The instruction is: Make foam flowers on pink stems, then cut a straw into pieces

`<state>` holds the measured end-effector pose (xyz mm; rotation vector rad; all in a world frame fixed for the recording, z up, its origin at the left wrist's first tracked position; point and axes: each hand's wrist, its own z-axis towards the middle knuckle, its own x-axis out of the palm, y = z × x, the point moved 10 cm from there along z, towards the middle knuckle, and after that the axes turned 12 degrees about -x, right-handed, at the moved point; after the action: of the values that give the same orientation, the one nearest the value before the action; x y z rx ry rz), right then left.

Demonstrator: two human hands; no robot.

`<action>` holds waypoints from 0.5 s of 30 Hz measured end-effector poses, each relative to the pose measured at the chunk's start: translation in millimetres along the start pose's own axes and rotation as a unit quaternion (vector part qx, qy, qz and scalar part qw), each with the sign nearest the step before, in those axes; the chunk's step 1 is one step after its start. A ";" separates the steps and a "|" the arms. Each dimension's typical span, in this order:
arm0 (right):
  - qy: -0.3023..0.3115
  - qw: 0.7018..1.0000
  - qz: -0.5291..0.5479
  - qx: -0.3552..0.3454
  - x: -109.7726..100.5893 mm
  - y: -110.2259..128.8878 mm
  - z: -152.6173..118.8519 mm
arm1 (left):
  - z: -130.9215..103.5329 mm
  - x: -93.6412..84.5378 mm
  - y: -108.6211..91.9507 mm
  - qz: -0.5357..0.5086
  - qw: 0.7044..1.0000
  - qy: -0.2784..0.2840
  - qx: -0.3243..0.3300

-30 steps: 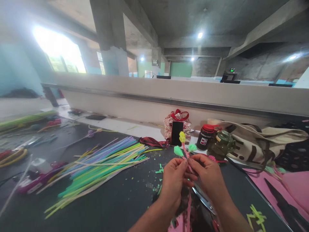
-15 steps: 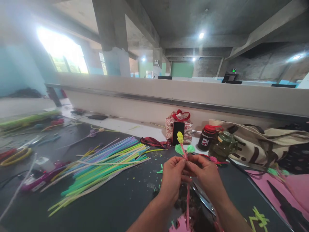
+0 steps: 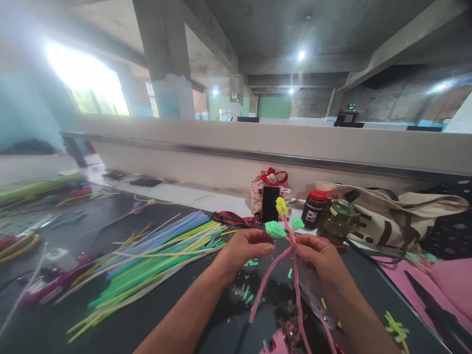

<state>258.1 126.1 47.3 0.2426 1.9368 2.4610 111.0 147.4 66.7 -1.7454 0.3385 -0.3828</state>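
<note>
A pipe-cleaner flower stands upright between my hands, with a yellow bud (image 3: 281, 207) on top and a green leaf-like piece (image 3: 275, 229) and a smaller green piece (image 3: 298, 223) below it. Its pink pipe-cleaner stems (image 3: 297, 290) twist together near the middle and spread apart lower down. My right hand (image 3: 319, 255) pinches the flower where the stems meet. Just left of the stems, my left hand (image 3: 245, 248) has thumb and forefinger apart, close under the larger green piece, holding nothing visible.
Loose pastel pipe cleaners (image 3: 155, 265) lie in a pile at left. Behind stand a phone (image 3: 270, 204), a dark red-lidded bottle (image 3: 313, 210), a green jar (image 3: 337, 221) and a canvas bag (image 3: 391, 211). Green clippings (image 3: 245, 293) lie ahead; black scissors (image 3: 431, 300) rest on pink sheets at right.
My left hand has let go of the stems and moved left. The pink stems, bunched before, now fan out below. The flower's green pieces have shifted and the view has turned slightly.
</note>
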 end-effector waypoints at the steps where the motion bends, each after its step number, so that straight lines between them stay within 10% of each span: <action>1: 0.008 1.000 -0.001 -0.001 1.9 0.5 -0.3 | 2.6 11.3 4.6 -0.026 0.998 0.048 -0.018; 6: 0.022 1.000 -0.008 -0.020 9.0 3.0 -0.1 | 14.2 35.9 26.7 -0.187 0.977 0.082 -0.055; 15: 0.016 0.999 -0.046 -0.025 12.9 -2.4 0.5 | 25.6 25.0 51.6 -0.234 0.971 0.017 -0.040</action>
<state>245.1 128.3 46.7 0.1121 1.8509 2.4665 143.6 148.8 13.2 -1.8942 -0.0424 -0.7477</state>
